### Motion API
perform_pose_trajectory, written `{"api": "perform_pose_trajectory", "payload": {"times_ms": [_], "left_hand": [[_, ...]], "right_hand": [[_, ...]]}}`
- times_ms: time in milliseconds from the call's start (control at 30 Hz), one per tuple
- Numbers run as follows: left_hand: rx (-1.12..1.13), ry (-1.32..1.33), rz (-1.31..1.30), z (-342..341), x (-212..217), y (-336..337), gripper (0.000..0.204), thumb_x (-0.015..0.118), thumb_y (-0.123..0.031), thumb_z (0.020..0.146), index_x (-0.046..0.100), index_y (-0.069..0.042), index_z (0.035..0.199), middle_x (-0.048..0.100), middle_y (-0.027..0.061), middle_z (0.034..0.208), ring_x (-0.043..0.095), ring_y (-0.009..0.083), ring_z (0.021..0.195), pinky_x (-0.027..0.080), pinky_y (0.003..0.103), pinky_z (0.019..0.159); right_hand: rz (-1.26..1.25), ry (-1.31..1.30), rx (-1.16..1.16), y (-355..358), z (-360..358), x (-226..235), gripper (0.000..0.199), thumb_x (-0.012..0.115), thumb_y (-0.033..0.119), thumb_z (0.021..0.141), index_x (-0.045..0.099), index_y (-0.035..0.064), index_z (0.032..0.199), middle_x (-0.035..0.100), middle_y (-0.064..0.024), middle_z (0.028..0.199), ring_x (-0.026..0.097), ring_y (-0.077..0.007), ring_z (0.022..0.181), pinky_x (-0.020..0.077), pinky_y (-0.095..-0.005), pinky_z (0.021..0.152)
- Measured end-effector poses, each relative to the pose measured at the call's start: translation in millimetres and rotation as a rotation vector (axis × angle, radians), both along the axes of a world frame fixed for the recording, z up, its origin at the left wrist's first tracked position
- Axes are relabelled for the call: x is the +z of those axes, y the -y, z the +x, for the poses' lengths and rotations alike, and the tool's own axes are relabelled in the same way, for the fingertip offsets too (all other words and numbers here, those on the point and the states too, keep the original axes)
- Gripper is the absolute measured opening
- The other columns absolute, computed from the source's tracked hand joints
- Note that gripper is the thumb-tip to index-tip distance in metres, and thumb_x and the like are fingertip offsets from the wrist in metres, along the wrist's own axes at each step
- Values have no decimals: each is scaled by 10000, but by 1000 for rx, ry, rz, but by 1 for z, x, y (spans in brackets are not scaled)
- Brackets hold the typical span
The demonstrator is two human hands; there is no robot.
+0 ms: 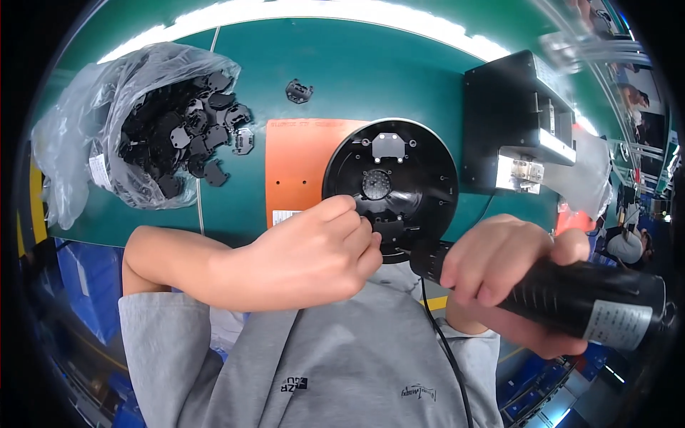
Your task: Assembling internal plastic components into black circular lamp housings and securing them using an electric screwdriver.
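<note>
A round black housing (433,160) lies at the middle of the bench, partly over an orange sheet. One small grey plate (388,146) sits at its far side, and a dark plate (389,230) at its near side. My left hand (325,250) is closed at the housing's near left rim; whatever its fingertips pinch is hidden. My right hand (510,260) wraps round a black electric screwdriver (549,292), held tilted, its nose pointing left toward the housing's near edge. The tip is close to the dark plate; whether it touches a screw I cannot tell.
At the left, a clear plastic bag (68,153) spills small black plates (178,135). One loose plate (299,91) lies beyond the orange sheet (292,160). A black box-shaped device (499,118) with a metal front stands at the right. A cable (449,342) hangs before me.
</note>
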State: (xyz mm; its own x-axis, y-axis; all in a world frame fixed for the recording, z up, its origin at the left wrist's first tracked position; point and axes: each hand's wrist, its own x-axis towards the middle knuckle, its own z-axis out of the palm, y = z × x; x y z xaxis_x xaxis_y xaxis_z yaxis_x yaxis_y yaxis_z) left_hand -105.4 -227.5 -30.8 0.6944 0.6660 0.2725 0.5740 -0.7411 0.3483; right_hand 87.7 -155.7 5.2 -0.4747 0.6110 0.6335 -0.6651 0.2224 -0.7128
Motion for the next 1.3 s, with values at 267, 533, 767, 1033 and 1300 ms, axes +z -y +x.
{"api": "perform_pose_trajectory", "payload": {"times_ms": [267, 533, 767, 1033, 1300], "left_hand": [[-21, -16, 14, 1, 1, 0, 224, 617, -79, 653, 628, 50, 836, 629, 133, 817, 602, 223, 771, 468, 350, 845], [-53, -20, 11, 3, 8, -6, 267, 607, -96, 634, 623, 61, 850, 624, 152, 844, 598, 235, 776, 468, 350, 832], [-37, 4, -5, 2, 8, -4, 318, 681, -134, 665, 613, 57, 911, 612, 140, 851, 589, 249, 768, 477, 360, 802], [-49, 5, 22, 3, 13, -9, 342, 732, -140, 653, 618, 51, 913, 619, 146, 870, 589, 258, 765, 480, 387, 805], [-36, 33, 11, 4, 9, -11, 338, 731, -140, 652, 621, 51, 909, 622, 148, 870, 598, 254, 772, 482, 389, 810]], "right_hand": [[-76, 25, -97, 7, -8, -10, 797, 589, 636, 792, 352, 50, 1278, 568, -79, 675, 538, -193, 470, 500, -338, 461], [-85, 325, 50, -3, 6, 10, 678, 761, 538, 689, 474, -20, 947, 569, -136, 675, 545, -228, 533, 492, -377, 527], [-65, -62, -494, -7, 47, 22, 783, 531, 686, 790, 484, 11, 1183, 487, -34, 569, 475, -158, 401, 438, -298, 359], [-129, 155, -1093, -66, 121, -10, 856, 368, 835, 743, 372, 71, 1131, 508, -68, 610, 477, -190, 441, 446, -333, 438], [31, 35, -867, -56, 132, -9, 774, 377, 777, 793, 450, 98, 1158, 517, -63, 628, 490, -185, 461, 442, -353, 432]]}}
